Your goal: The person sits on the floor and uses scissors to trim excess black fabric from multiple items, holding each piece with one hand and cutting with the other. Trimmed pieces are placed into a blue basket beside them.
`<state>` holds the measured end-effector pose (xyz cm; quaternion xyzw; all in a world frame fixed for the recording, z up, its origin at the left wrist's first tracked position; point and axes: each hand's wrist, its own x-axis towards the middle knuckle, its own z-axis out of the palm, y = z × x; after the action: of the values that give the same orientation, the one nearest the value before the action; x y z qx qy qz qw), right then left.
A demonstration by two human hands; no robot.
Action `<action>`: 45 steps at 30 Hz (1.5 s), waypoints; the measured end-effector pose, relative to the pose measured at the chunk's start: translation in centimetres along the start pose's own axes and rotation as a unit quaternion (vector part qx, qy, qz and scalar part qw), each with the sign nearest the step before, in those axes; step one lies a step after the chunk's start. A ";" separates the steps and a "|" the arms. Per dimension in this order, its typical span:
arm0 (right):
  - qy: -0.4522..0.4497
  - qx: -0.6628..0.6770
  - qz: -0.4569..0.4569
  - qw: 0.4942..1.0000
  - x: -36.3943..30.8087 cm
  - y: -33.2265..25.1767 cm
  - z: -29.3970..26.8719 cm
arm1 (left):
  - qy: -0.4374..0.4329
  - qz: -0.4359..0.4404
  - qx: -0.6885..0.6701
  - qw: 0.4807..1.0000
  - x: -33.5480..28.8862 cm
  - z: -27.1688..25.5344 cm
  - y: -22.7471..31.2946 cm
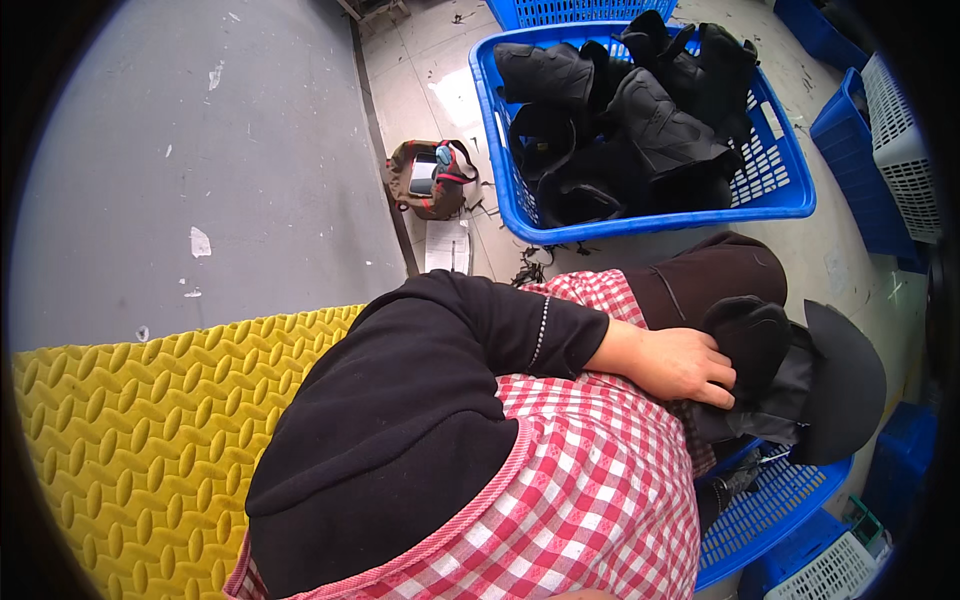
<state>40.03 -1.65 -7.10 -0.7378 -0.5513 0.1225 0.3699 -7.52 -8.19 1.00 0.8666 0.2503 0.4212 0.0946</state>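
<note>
My left hand (690, 366), reaching across my lap from a black sleeve, has its fingers curled onto the edge of a black padded piece (752, 345). That piece looks soft and moulded, part matte and part shiny, and its exact kind I cannot make out. Beside it, a stiff, dark curved flap (848, 385) stands out to the right; whether the two are joined is unclear. Below them shows a bit of black sleeve with pale trim (716, 496). My right hand is not visible, hidden behind the piece or my apron (590, 480).
Ahead stands a blue basket (655, 228) heaped with black moulded pieces (660, 125). Another blue basket (775, 510) sits low beside my lap. A patterned bag (432, 190) rests on the floor by a grey panel (200, 150). Yellow textured matting (150, 440) lies at left; more crates (865, 160) line the right.
</note>
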 end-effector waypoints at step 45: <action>-0.257 0.425 0.070 0.865 -4.8 -20.0 0.0 | -0.181 -0.192 -0.324 0.909 7.7 -2.4 -10.4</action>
<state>23.85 -3.67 5.41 -0.4886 -0.4682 0.5554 0.4833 -9.10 4.57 3.82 0.7850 0.2402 0.2889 0.4926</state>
